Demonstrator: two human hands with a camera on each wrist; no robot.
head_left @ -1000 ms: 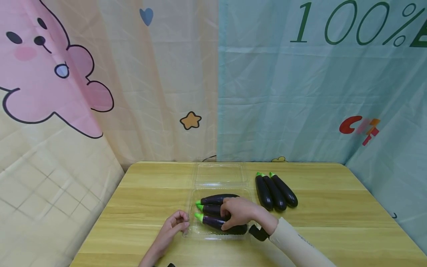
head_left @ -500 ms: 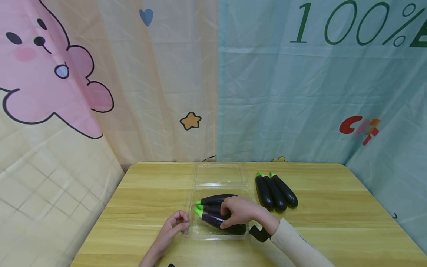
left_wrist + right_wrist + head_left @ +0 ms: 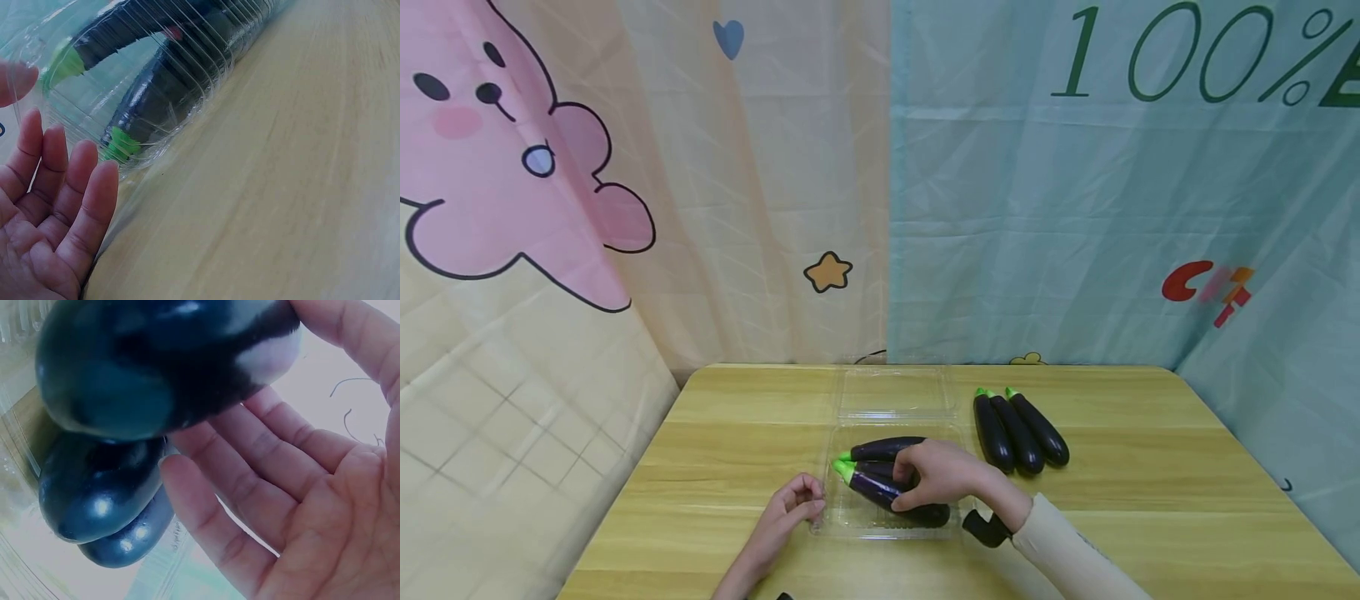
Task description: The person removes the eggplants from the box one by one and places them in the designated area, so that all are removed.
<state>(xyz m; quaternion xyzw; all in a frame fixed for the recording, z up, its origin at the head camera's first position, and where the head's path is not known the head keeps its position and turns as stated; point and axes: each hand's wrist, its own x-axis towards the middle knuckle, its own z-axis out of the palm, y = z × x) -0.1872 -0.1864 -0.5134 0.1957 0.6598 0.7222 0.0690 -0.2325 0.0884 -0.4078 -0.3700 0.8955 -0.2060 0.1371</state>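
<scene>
My right hand (image 3: 942, 473) holds a dark purple eggplant (image 3: 880, 493) with a green stem, thumb on its near side and fingers on the far side. This eggplant (image 3: 169, 362) lies slantwise over an open clear plastic box (image 3: 857, 528). Behind it in the box are two more eggplants (image 3: 880, 448), partly covered by the hand; their round ends (image 3: 103, 487) show in the right wrist view. At the box's left edge my left hand (image 3: 786, 512) pinches the rim between thumb and fingers; the left wrist view shows the fingers (image 3: 75, 206) by the clear wall.
Three eggplants (image 3: 1021, 432) lie side by side on the wooden table (image 3: 1150, 500), right of the box. The box's clear lid (image 3: 895, 392) is folded back flat toward the table's far edge. Printed curtains (image 3: 1037, 208) hang behind the table.
The held eggplant has shifted slightly left, its stem end swinging up and away until it overlaps the middle eggplant's stem. My right hand has moved little, and my left hand stays put.
</scene>
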